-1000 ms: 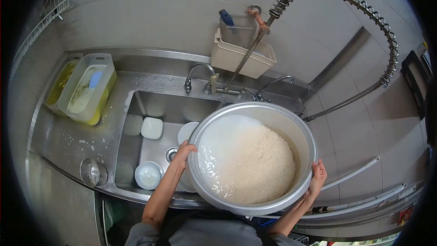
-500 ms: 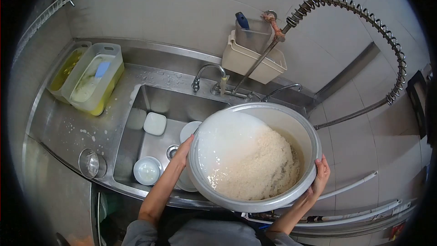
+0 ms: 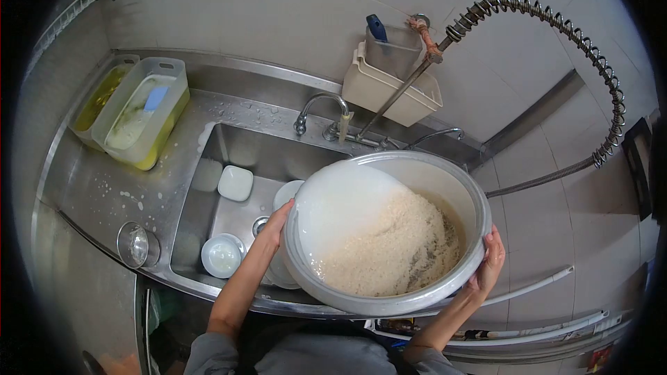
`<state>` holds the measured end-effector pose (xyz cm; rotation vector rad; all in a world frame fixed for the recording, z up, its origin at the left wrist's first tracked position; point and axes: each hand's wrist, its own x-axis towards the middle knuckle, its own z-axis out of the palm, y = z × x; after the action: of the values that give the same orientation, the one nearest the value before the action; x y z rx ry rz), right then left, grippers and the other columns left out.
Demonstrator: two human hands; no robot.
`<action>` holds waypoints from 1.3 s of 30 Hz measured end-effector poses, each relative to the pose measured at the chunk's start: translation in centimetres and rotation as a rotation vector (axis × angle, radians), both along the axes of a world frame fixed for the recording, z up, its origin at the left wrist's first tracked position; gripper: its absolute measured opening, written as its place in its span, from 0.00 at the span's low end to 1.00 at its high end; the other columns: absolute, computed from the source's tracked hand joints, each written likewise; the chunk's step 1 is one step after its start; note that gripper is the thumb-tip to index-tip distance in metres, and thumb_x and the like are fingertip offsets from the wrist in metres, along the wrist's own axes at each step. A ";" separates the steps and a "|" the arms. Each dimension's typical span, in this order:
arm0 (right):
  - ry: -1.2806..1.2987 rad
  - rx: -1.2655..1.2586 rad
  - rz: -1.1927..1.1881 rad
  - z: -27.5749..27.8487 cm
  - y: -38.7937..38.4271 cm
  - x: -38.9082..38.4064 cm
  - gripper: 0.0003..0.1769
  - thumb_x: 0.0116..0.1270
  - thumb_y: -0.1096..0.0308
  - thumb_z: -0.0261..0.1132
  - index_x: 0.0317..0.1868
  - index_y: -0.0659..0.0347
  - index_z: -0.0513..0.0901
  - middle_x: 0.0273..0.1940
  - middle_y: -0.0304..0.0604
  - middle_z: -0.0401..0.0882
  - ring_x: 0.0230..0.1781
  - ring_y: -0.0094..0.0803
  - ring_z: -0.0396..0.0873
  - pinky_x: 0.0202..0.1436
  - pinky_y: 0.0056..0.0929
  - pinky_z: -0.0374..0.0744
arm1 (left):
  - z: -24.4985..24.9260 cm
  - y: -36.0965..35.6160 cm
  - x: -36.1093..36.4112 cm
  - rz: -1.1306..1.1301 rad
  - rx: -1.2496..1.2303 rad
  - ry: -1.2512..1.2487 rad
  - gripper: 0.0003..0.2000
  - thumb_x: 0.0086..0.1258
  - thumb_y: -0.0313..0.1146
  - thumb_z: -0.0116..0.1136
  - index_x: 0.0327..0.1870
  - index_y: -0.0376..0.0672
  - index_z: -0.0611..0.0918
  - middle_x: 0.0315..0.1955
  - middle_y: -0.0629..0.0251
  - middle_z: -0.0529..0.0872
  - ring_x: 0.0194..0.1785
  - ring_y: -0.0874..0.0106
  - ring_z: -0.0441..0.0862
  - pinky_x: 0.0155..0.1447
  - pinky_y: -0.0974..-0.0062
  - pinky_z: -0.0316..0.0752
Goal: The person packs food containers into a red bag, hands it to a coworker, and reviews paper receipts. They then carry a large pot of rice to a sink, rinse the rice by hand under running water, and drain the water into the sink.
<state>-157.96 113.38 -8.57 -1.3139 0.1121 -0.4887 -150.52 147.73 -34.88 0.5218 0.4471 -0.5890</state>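
A large metal pot (image 3: 467, 187) is held up over the right side of the sink, tilted towards the left. Wet rice (image 3: 396, 250) lies heaped in its right and lower part, while cloudy white water (image 3: 344, 201) has gathered at the left rim. My left hand (image 3: 276, 223) is closed on the pot's left edge. Gripping the right edge is my right hand (image 3: 492, 260), fingers curled over the outside. The pot's underside is hidden.
The steel sink (image 3: 187, 236) holds white bowls (image 3: 222, 255), plates and a square white dish (image 3: 235, 183). A faucet (image 3: 323, 101) stands behind it. Two tubs (image 3: 177, 90) of yellow liquid sit on the left counter, with a clear cup (image 3: 137, 244) nearer. A coiled spray hose (image 3: 604, 69) arches at right.
The pot tilts slightly more to the left, and the white water lies closer along its left rim. Both hands keep their hold. The whole view has shifted a little.
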 end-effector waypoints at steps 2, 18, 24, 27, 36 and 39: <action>-0.003 0.002 0.008 0.1 0.3 0.1 0.23 0.59 0.70 0.59 0.52 0.76 0.66 0.42 0.52 0.77 0.38 0.31 0.79 0.42 0.25 0.79 | 0.1 0.1 0.2 0.006 -0.031 -0.009 0.22 0.68 0.47 0.43 0.54 0.38 0.73 0.48 0.58 0.79 0.48 0.68 0.77 0.53 0.72 0.71; -0.036 0.029 0.082 1.3 2.4 1.0 0.20 0.63 0.70 0.53 0.52 0.76 0.66 0.42 0.51 0.77 0.39 0.29 0.79 0.43 0.23 0.79 | 0.4 0.6 0.6 0.005 -0.058 0.020 0.21 0.69 0.46 0.41 0.51 0.37 0.74 0.45 0.58 0.80 0.45 0.67 0.79 0.50 0.71 0.73; -0.060 0.063 0.147 1.0 2.0 1.3 0.20 0.64 0.70 0.52 0.52 0.77 0.66 0.41 0.51 0.77 0.38 0.29 0.79 0.43 0.23 0.79 | 0.8 0.8 0.6 -0.011 -0.095 0.037 0.22 0.69 0.46 0.40 0.51 0.37 0.74 0.44 0.57 0.80 0.45 0.66 0.79 0.51 0.70 0.73; -0.039 0.081 0.119 0.8 1.7 1.6 0.25 0.60 0.71 0.55 0.55 0.78 0.62 0.41 0.49 0.77 0.35 0.24 0.78 0.40 0.19 0.78 | 0.7 0.9 0.7 -0.006 -0.132 0.035 0.21 0.69 0.46 0.40 0.51 0.37 0.75 0.44 0.57 0.81 0.44 0.66 0.80 0.51 0.69 0.74; -0.073 0.079 0.164 1.4 2.8 2.1 0.19 0.65 0.70 0.49 0.52 0.76 0.66 0.40 0.50 0.78 0.38 0.28 0.79 0.43 0.23 0.79 | 0.8 1.2 0.9 0.008 -0.165 0.072 0.21 0.69 0.45 0.42 0.50 0.36 0.75 0.43 0.56 0.81 0.42 0.65 0.81 0.50 0.69 0.74; -0.071 0.110 0.184 1.2 2.5 2.4 0.18 0.65 0.70 0.49 0.51 0.76 0.66 0.40 0.50 0.78 0.38 0.29 0.80 0.43 0.22 0.80 | 0.7 1.3 0.9 0.002 -0.170 0.088 0.21 0.69 0.45 0.42 0.50 0.36 0.75 0.42 0.56 0.81 0.42 0.65 0.81 0.50 0.69 0.74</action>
<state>-155.57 115.88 -7.34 -1.1852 -0.0410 -0.3668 -149.64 149.03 -34.19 0.3339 0.4765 -0.6433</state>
